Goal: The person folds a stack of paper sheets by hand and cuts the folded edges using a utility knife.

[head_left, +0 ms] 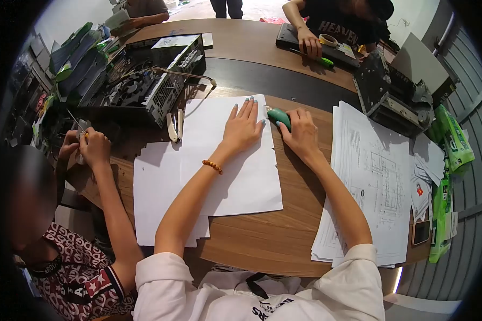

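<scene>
My left hand (241, 131) lies flat with its fingers spread on a white sheet of paper (235, 182), near the top edge. To the right, my right hand (301, 132) is wrapped round a green tool (279, 116), whose tip points at the paper's upper right edge. More white sheets (158, 198) lie partly under the large one on the left. A folding cutter with a pale handle (173, 127) rests beside the paper's upper left edge.
An open computer case (160, 91) stands at the back left. Printed drawings (367, 182) are stacked at right, beside a phone (420, 232) and metal chassis (393, 99). A co-worker's hands (93, 145) work at left; another person's hand (309, 43) is across the table.
</scene>
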The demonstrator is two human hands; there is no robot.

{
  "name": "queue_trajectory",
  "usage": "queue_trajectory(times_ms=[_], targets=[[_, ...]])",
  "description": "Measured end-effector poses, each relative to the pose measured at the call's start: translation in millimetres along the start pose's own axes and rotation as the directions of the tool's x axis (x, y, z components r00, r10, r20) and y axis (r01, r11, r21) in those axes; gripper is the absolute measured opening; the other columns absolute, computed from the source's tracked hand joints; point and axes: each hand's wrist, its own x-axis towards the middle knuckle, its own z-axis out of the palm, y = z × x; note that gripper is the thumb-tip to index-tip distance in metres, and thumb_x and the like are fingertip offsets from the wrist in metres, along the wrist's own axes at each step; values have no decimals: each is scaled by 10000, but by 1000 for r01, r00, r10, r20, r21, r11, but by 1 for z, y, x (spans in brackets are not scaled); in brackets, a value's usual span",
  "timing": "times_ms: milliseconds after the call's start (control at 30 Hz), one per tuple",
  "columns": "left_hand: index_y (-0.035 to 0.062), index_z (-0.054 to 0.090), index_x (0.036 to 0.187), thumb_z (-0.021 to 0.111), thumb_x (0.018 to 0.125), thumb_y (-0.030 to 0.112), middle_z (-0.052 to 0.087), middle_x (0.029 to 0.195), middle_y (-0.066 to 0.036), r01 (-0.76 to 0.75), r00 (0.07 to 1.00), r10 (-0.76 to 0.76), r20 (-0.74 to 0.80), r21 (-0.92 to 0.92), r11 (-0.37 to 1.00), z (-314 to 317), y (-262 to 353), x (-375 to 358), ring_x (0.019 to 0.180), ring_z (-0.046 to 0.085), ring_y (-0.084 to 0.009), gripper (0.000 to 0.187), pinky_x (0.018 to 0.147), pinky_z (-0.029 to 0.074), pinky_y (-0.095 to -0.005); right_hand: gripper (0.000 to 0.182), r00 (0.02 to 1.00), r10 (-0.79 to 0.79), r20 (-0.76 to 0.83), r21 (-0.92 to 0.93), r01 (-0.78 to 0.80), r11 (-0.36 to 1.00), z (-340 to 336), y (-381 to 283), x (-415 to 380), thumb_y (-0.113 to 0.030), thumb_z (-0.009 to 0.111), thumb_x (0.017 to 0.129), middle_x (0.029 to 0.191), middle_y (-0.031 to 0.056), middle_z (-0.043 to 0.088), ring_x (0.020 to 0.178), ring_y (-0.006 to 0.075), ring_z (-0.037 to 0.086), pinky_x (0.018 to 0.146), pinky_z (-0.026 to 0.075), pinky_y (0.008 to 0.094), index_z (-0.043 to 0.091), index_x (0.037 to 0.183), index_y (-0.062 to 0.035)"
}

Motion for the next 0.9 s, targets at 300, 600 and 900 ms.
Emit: queue_trajectory(times_ms=[300,600,900], targets=[[-43,314,1305,368,875,331,311,1377,-173,26,1000,-26,-6,16,1000,1,2,-1,1296,272,-235,572,1067,166,-401,269,1000,-28,13,-71,29,997,-4,-2,0,-203,628,729,879,145,527,837,303,509,669,468,404,557,890,1],[-37,304,1306,375,879,319,304,1382,-162,33,999,-33,-6,23,999,4,1,0,1298,263,-240,561,1062,186,-411,262,998,55,15,-174,-52,983,-12,28,6,-205,629,745,899,122,557,839,300,544,711,468,388,589,926,-20],[-60,324,1283,393,868,298,318,1367,-185,31,999,-32,-38,-31,999,2,1,-1,1289,277,-256,552,1060,189,-412,260,998,46,35,-40,-45,998,-33,18,-5,-228,631,733,883,109,547,849,280,532,691,474,396,593,897,-30]])
